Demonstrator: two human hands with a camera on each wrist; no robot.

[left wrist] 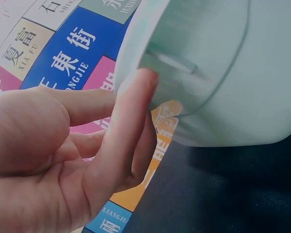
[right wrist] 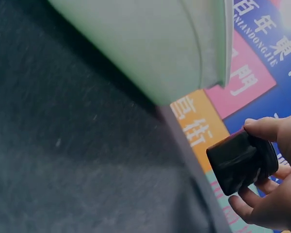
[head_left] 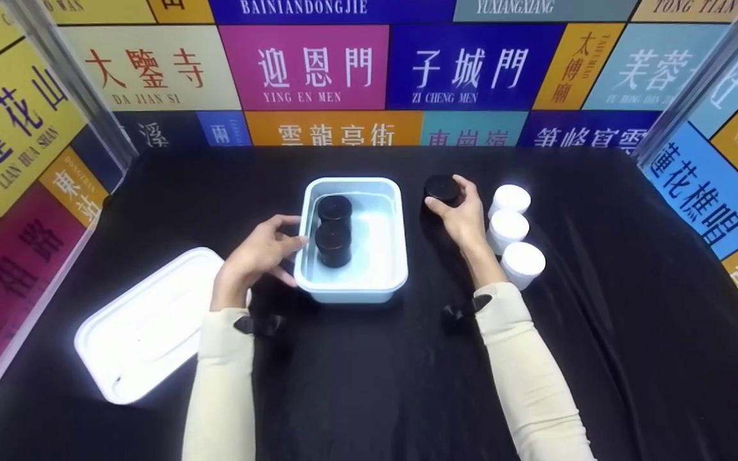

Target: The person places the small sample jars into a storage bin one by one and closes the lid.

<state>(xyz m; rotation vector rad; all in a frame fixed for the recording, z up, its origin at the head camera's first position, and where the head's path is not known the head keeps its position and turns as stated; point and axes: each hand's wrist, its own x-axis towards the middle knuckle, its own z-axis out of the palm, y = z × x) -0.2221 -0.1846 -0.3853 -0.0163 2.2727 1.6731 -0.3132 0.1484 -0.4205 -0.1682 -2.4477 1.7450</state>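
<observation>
I am seeing a pale blue-white tub [head_left: 389,192] holding two glossy black jars [head_left: 334,230], another black jar [head_left: 442,189], three white jars [head_left: 510,232], a white lid [head_left: 145,323], black cloth [head_left: 369,371], cream sleeves [head_left: 523,365] and multicoloured lettered panels [head_left: 305,67].

Left wrist view: pale tub [left wrist: 218,73] cut off by top and right edges – its inside and contents not visible; left hand [left wrist: 63,160] cropped at left and bottom, fingertips pressed on the tub wall, thumb out of shot. Right wrist view: same tub [right wrist: 150,48] only an underside corner, rest off the top; right hand [right wrist: 274,194] cropped at right edge, black jar [right wrist: 242,160] beside the tub partly hidden by fingers. Head view: jar's [head_left: 442,190] lower body hidden behind the hand [head_left: 462,218]; white lid [head_left: 145,326], left of the tub, partly covered by the left sleeve [head_left: 221,384]; wall signs cut by frame edges.
</observation>
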